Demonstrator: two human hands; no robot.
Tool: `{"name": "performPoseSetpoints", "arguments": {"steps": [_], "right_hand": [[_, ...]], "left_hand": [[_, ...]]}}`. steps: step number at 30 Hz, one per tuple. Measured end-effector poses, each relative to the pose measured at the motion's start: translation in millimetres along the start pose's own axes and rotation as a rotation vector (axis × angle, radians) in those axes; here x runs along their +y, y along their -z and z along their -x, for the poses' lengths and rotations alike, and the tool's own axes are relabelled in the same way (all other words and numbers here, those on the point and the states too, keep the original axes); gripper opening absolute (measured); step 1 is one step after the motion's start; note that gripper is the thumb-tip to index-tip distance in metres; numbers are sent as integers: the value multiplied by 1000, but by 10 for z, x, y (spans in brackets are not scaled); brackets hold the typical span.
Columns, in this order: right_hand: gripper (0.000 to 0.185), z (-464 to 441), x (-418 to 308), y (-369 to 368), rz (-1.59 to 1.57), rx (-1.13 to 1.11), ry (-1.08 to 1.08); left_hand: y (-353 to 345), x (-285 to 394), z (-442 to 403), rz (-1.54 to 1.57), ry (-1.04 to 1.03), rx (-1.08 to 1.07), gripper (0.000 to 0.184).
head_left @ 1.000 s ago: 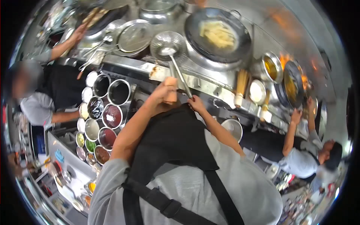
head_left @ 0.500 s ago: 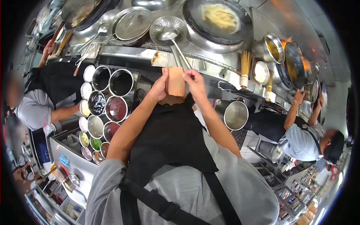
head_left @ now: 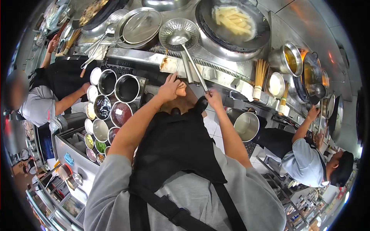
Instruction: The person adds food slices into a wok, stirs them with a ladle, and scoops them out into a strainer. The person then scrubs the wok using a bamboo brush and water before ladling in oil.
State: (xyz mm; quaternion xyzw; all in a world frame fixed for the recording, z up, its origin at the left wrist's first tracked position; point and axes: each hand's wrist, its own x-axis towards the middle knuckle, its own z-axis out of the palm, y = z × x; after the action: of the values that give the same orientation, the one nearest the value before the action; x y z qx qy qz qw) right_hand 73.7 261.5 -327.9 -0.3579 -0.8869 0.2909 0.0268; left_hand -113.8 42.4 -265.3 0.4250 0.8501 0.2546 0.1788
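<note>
My left hand (head_left: 168,89) is closed around a folded orange-tan cloth (head_left: 181,89), of which only one end shows beside the fingers. My right hand (head_left: 214,98) grips the end of a ladle's long handle (head_left: 195,71). The ladle's bowl (head_left: 179,37) rests in a perforated metal strainer (head_left: 165,32) on the stove. A second, shorter handle (head_left: 186,66) juts toward me, left of the ladle's. Behind the strainer to the right, a wok (head_left: 204,19) holds pale yellow strips (head_left: 234,20) in steaming liquid.
Several metal pots of sauces (head_left: 127,87) stand at my left. A round mesh sieve (head_left: 143,25) lies on the stove. Bamboo brushes (head_left: 260,77) and a pot of yellow liquid (head_left: 284,58) are at the right. Co-workers (head_left: 308,161) stand on both sides; a large pot (head_left: 246,127) sits below right.
My right hand has let go of the cloth and taken hold of the ladle's handle. My left hand now bunches the cloth, lower and closer to my body.
</note>
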Motion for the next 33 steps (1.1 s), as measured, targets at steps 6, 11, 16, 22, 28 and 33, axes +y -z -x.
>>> {"name": "performPoseSetpoints", "arguments": {"steps": [6, 11, 16, 22, 28, 33], "right_hand": [[23, -36, 156, -176, -335, -175, 35], [32, -85, 290, 1, -418, -371, 148], [42, -347, 720, 1147, 82, 383, -94], [73, -682, 1689, 1671, 300, 331, -452], [54, -547, 1358, 2596, 151, -210, -378], [61, -1033, 1437, 2253, 127, 151, -364]], "left_hand": [[-120, -6, -726, -323, 32, -374, 68], [-182, -45, -810, -338, -2, -361, 64], [-2, 88, -654, -382, 35, -393, 65], [349, 347, -319, -332, 157, -436, 52], [803, 1034, -412, -179, 243, -331, 45], [741, 1725, -1418, -91, -301, 134, 49]]}}
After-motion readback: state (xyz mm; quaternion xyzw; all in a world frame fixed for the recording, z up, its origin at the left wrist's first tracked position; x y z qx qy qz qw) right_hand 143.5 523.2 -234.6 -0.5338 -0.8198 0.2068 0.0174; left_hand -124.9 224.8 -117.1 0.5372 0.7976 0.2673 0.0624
